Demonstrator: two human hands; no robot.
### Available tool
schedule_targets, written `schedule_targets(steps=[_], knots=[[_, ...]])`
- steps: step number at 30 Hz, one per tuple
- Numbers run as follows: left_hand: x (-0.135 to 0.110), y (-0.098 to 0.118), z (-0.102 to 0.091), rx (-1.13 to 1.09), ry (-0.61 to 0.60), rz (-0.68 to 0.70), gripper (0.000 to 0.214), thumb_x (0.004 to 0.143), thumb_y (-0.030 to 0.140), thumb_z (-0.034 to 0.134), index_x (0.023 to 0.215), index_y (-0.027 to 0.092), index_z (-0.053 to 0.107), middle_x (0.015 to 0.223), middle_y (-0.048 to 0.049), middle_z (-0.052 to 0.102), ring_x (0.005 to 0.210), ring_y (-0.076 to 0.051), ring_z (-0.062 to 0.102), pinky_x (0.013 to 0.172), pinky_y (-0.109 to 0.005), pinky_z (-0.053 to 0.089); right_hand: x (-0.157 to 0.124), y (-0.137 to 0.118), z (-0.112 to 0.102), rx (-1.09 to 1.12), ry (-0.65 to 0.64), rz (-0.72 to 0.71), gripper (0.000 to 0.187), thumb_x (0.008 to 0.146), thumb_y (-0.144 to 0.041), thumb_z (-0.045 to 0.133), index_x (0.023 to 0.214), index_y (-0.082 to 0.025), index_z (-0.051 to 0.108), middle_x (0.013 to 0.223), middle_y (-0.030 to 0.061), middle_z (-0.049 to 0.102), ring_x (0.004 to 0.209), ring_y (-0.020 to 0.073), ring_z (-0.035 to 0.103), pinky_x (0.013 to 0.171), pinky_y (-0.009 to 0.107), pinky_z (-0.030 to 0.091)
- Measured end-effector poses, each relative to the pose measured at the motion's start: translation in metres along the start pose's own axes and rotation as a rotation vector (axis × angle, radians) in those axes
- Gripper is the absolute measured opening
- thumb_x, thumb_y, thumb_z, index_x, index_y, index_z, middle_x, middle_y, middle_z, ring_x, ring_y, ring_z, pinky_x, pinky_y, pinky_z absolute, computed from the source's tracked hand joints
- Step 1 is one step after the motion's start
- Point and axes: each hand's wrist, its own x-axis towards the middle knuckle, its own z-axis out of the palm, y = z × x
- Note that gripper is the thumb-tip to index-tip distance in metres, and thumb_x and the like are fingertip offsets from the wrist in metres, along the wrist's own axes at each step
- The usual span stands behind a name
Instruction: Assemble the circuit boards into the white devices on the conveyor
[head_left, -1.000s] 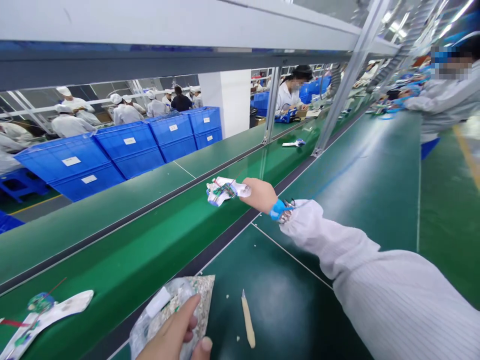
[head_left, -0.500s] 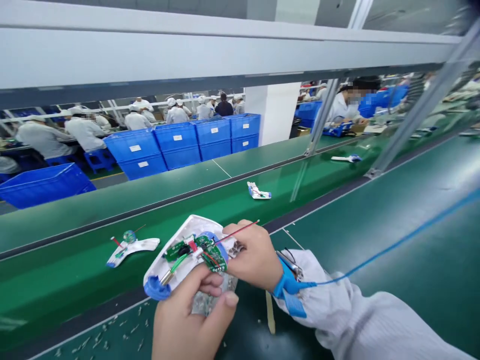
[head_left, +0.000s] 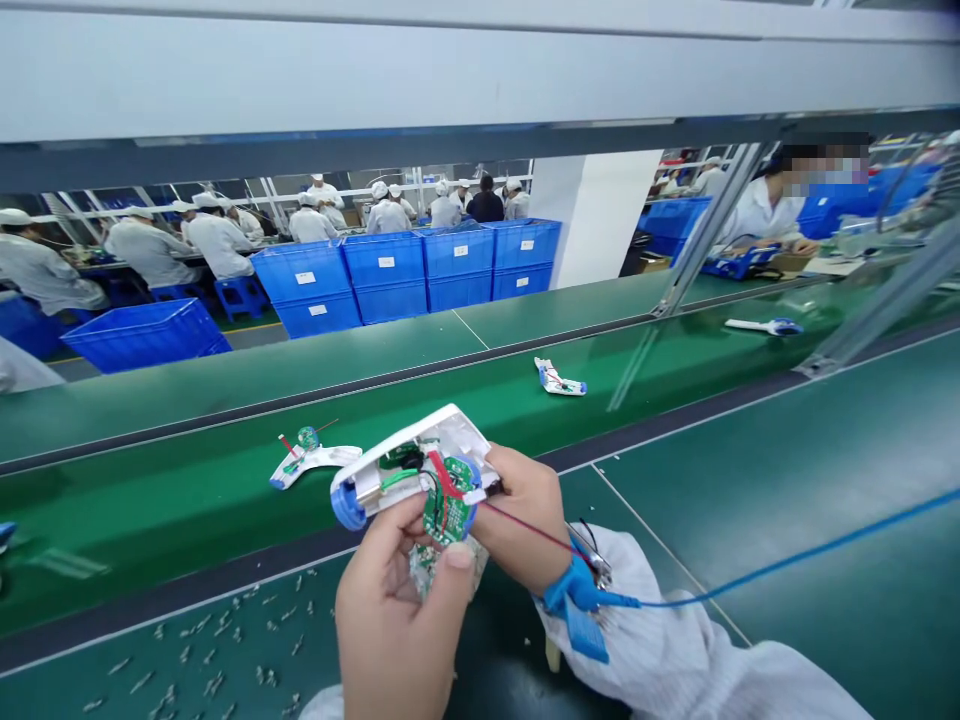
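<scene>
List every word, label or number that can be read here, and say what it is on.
No text can be read.
White labels on the blue crates: too small and blurred to read.
Green circuit board in the white shell: no marking legible.

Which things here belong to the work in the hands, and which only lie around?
In hand: white housing, held by left hand and right hand; green circuit board on it; red wire.
Lying about: nearest belt unit; middle belt unit; far belt unit; blue crates; small scraps.
</scene>
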Motion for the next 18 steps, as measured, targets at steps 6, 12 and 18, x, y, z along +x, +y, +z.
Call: schedule_targets(steps=[6,12,18], knots=[[0.003,0.014,0.001,-0.719,-0.401,-0.411,0.015,0.071,0.031,0.072,0.08,0.019,0.073,0.072,-0.0038,0.072,0.061,-0.014,0.065,0.063,-0.027,0.056,0.008,0.005,-0.003,-0.041,0.179,-0.216,0.01,0.069,-0.014,0.058,0.06,-0.017,0.057,0.054,-0.0034,0.052,0.05,0.0096,0.046,0.047,0.022,0.036],[0.0,0.012,0.006,-0.883,-0.701,-0.713,0.021,0.071,0.035,0.073,0.082,0.018,0.075,0.075,-0.0036,0.076,0.056,-0.012,0.069,0.055,-0.016,0.054,0.006,0.01,-0.004,-0.029,0.23,-0.419,0.006,0.071,-0.015,0.061,0.069,-0.02,0.059,0.063,0.0007,0.062,0.058,0.014,0.056,0.054,0.026,0.044],[-0.007,0.015,0.005,-0.827,-0.918,-0.856,0.037,0.07,0.055,0.069,0.073,0.019,0.072,0.06,-0.004,0.071,0.043,-0.012,0.064,0.041,-0.016,0.05,0.005,0.016,-0.004,-0.008,0.259,-0.554,0.017,0.071,-0.018,0.071,0.079,-0.023,0.057,0.067,0.0009,0.063,0.06,0.0155,0.056,0.056,0.029,0.045]])
